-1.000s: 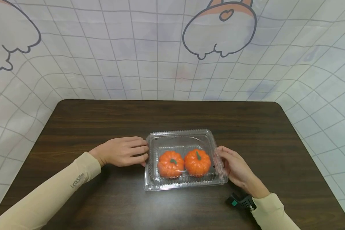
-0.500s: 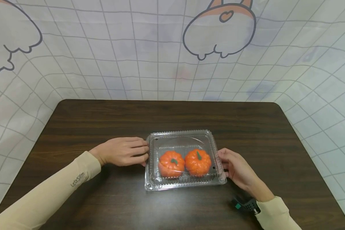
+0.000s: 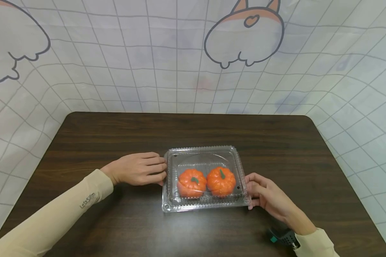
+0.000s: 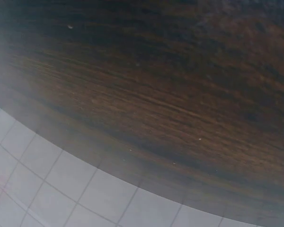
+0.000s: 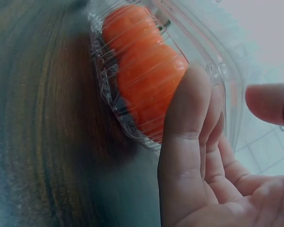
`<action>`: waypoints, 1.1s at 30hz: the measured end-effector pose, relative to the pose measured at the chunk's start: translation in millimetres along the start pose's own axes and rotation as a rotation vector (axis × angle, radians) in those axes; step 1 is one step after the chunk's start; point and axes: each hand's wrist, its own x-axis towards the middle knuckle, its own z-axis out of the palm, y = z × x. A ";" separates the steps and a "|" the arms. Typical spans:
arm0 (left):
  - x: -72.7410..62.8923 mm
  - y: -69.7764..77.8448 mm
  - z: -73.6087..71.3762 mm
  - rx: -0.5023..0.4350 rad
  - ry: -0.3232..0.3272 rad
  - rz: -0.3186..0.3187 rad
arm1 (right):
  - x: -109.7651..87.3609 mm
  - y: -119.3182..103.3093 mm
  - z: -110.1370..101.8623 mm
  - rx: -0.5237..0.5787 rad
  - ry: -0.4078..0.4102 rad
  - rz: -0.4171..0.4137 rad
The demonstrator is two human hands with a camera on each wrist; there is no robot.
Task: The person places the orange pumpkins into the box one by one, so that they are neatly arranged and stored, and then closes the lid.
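A clear plastic clamshell container (image 3: 202, 207) lies with its lid down on the dark wooden table. Through the plastic I see two small orange pumpkins with green stems, the left pumpkin (image 3: 192, 183) beside the right pumpkin (image 3: 221, 181). My left hand (image 3: 138, 169) rests back-up, its fingertips touching the container's left side. At the right side is my right hand (image 3: 270, 196), its fingertips against the rim. In the right wrist view the thumb (image 5: 270, 104) stands apart from the fingers (image 5: 187, 137), which are close to the container wall. The left wrist view shows neither the left hand nor the container.
The brown table (image 3: 186, 128) has rounded far corners. Behind it and at its sides hangs a white gridded cloth (image 3: 132, 71) with cartoon dog drawings. A black device (image 3: 283, 237) is strapped at my right wrist.
My right hand has slid toward me and slightly right along the container's right side, and its fingers have spread somewhat. The left hand and the container have hardly moved.
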 end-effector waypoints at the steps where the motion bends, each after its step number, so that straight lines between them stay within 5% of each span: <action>1: 0.0 0.5 -0.5 0.006 -0.006 -0.004 | -1.0 0.9 0.2 -0.003 -0.008 -0.004; 12: -1.3 6.7 -3.5 0.016 -0.053 -0.033 | -7.4 7.3 2.8 0.035 -0.078 -0.039; 23: -4.6 14.0 -4.3 0.017 -0.056 -0.102 | -11.8 14.9 3.2 -0.043 -0.101 -0.025; 28: -5.7 20.0 -9.3 -0.029 -0.062 -0.199 | -13.2 17.4 2.7 -0.067 -0.085 -0.035; 33: -7.9 28.6 -18.0 -0.186 -0.045 -0.423 | -15.8 17.1 3.7 -0.078 -0.095 -0.053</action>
